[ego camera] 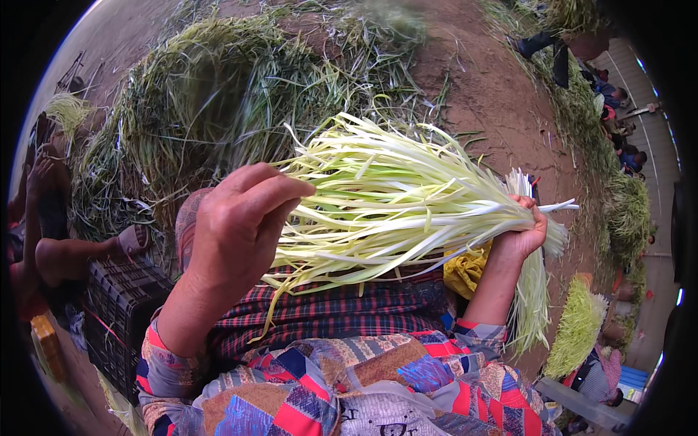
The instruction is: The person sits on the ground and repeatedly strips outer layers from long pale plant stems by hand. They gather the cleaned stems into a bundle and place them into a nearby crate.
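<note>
A large bunch of long, pale yellow-green leafy stalks (381, 201) with white ends lies across the person's lap. My right hand (523, 223) is closed around the white ends, at the picture's right. At the left of the leaves, my left hand (256, 212) is raised with its fingers bent together; its fingertips are by the leaf tips, and whether they pinch a leaf cannot be told. Beyond my right hand, another bundle of pale stalks (531, 305) shows partly, beside a yellow cloth or bag (466, 272).
A heap of green and dried leaves (218, 103) lies ahead on the bare earth floor (491, 103). A black plastic crate (122, 305) stands at the left, near another person's sandalled foot (132, 240). More stalks (575, 327) and several people are at the right.
</note>
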